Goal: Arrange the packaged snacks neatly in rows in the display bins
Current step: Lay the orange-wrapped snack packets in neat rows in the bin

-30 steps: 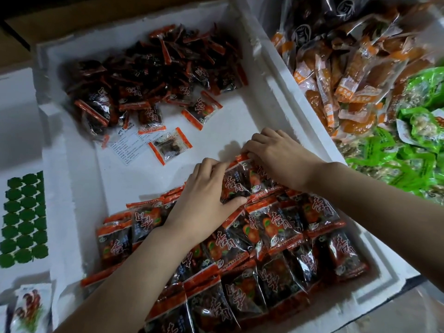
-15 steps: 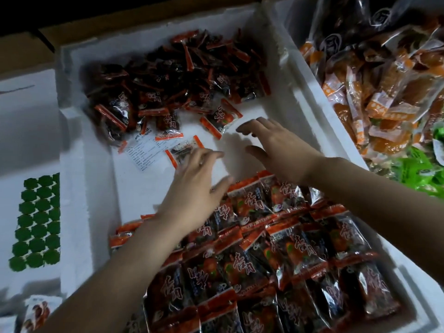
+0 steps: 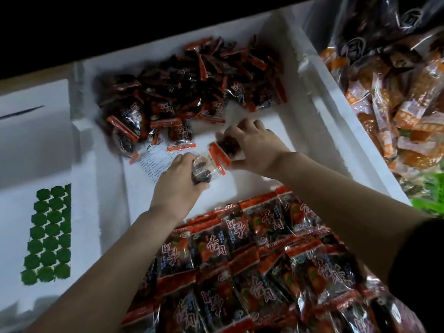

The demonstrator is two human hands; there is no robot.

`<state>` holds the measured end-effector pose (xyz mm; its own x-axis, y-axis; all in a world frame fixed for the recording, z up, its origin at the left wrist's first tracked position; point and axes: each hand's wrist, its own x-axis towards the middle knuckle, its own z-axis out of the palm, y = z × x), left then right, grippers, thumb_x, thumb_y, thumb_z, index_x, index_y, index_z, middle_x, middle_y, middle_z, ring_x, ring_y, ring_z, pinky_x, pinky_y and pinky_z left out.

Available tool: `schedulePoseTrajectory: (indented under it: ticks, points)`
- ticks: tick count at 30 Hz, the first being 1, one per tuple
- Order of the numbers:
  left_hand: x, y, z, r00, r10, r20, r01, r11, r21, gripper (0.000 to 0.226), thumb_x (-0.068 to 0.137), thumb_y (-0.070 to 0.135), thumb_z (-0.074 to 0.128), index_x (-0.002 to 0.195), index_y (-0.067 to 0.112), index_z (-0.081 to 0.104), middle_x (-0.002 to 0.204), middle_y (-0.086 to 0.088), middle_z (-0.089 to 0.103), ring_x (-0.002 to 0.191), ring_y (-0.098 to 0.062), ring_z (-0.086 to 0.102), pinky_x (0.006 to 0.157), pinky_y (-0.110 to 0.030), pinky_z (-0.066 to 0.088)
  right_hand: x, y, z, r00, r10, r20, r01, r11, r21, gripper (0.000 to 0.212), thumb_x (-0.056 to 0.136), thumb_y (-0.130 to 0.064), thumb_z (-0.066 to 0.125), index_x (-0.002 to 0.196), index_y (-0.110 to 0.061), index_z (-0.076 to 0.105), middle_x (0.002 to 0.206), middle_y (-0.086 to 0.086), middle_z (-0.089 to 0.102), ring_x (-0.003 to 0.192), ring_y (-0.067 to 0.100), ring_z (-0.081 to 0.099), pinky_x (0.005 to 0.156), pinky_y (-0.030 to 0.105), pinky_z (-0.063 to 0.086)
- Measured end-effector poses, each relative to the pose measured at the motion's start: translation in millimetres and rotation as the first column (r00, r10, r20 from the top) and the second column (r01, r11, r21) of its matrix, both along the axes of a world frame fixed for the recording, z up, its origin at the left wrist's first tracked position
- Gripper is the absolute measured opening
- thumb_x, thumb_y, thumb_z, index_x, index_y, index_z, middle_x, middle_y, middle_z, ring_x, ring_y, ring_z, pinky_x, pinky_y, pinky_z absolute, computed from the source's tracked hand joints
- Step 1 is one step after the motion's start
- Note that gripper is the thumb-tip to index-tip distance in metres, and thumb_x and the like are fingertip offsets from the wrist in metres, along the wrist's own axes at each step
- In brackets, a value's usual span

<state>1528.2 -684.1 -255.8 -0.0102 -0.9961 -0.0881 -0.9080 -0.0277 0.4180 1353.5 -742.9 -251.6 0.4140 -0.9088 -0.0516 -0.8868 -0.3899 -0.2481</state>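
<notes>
Both hands are down in the white foam bin (image 3: 319, 121). The left hand (image 3: 177, 186) grips a clear-backed packet (image 3: 204, 169). The right hand (image 3: 257, 145), just at its 2 o'clock, is curled round a second packet (image 3: 224, 150) near its orange-sealed end. The loose pile (image 3: 192, 87) lies at the bin's 12 o'clock and the tidy rows (image 3: 252, 248) fill its 6 o'clock, with a gap between. To do this well, I'd turn each packet printed face up, seal pointing like its neighbours', and lay it overlapping the far edge of the rows rather than dropping it.
</notes>
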Motion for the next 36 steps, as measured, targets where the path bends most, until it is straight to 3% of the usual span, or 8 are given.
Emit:
schedulePoseTrajectory:
  ticks: [6,10,15,18,22,26,30,36]
  points:
    - [-2.3,15.5,14.0,1.000,-0.004,-0.009,0.003,0.992,-0.124,0.016,0.084,0.034,0.068,0.094,0.027,0.057,0.088,0.007,0.065,0.078,-0.017,0.058,0.064,-0.029,0.042,-4.6,17.1,8.5,0.998,0.065,0.002,-0.065,0.998,0.017,0.065,0.077,-0.047,0.069,0.125,-0.015,0.042,0.123,0.008,0.049,0.115,0.024,0.043,0.094,0.035,0.037]
    - [2.9,28.9,24.8,0.992,0.054,-0.110,-0.075,0.977,-0.198,0.026,0.082,0.028,0.070,0.076,0.024,0.045,0.062,0.012,0.049,0.059,-0.015,0.047,0.057,-0.030,0.034,7.8,28.7,9.5,0.992,-0.029,0.123,0.014,0.993,0.119,0.058,0.082,-0.031,0.067,0.124,-0.007,0.036,0.118,0.012,0.053,0.111,0.027,0.048,0.084,0.032,0.038]
    - [8.8,55.1,46.8,0.962,0.063,-0.265,-0.129,0.962,-0.241,0.021,0.090,0.019,0.059,0.088,0.011,0.039,0.064,0.001,0.051,0.054,-0.014,0.047,0.048,-0.019,0.034,28.5,45.0,29.0,0.938,-0.069,0.340,0.031,0.993,0.115,0.031,0.095,-0.019,0.045,0.121,-0.002,0.044,0.120,0.016,0.050,0.106,0.031,0.052,0.080,0.028,0.034]
    - [15.8,74.2,58.2,0.903,0.148,-0.404,-0.240,0.953,-0.187,0.012,0.094,0.017,0.051,0.096,0.011,0.041,0.082,-0.013,0.066,0.070,-0.025,0.060,0.060,-0.027,0.043,39.6,68.0,50.5,0.827,-0.117,0.549,-0.007,0.976,0.218,0.025,0.097,-0.018,0.040,0.120,-0.007,0.039,0.104,0.012,0.059,0.089,0.025,0.056,0.068,0.030,0.040]
    - [27.2,98.6,69.7,0.809,0.242,-0.536,-0.335,0.939,-0.082,0.016,0.093,0.016,0.050,0.090,0.022,0.035,0.087,-0.018,0.059,0.080,-0.029,0.063,0.077,-0.044,0.049,51.7,104.7,67.2,0.733,-0.260,0.629,-0.074,0.888,0.453,0.047,0.094,-0.041,0.049,0.124,-0.014,0.025,0.073,-0.006,0.048,0.059,0.006,0.047,0.043,0.011,0.035]
    - [39.4,120.2,81.3,0.774,0.322,-0.546,-0.347,0.936,0.060,0.038,0.088,0.047,0.054,0.109,0.020,0.037,0.081,0.003,0.046,0.069,-0.010,0.046,0.065,-0.030,0.042,62.7,126.5,66.2,0.796,-0.330,0.507,-0.108,0.746,0.657,0.076,0.088,-0.065,0.032,0.138,-0.012,0.009,0.070,-0.003,0.042,0.065,0.005,0.046,0.066,0.020,0.041]
    - [51.0,137.8,95.7,0.746,0.366,-0.556,-0.337,0.928,0.159,0.052,0.070,0.071,0.035,0.095,0.026,0.041,0.074,0.010,0.042,0.065,-0.003,0.040,0.062,-0.025,0.034,82.0,137.3,53.0,0.780,-0.342,0.525,-0.123,0.738,0.664,0.042,0.094,-0.050,0.042,0.107,-0.012,0.031,0.086,0.007,0.051,0.072,0.014,0.052,0.070,0.029,0.045]
    - [70.3,155.3,97.6,0.719,0.408,-0.563,-0.358,0.911,0.202,0.048,0.069,0.067,0.045,0.086,0.023,0.039,0.069,0.009,0.044,0.053,0.001,0.046,0.061,-0.022,0.036,113.9,142.2,40.2,0.819,-0.256,0.513,-0.052,0.859,0.510,0.015,0.088,-0.029,0.062,0.087,-0.015,0.055,0.077,-0.006,0.056,0.069,0.006,0.053,0.049,0.008,0.036]
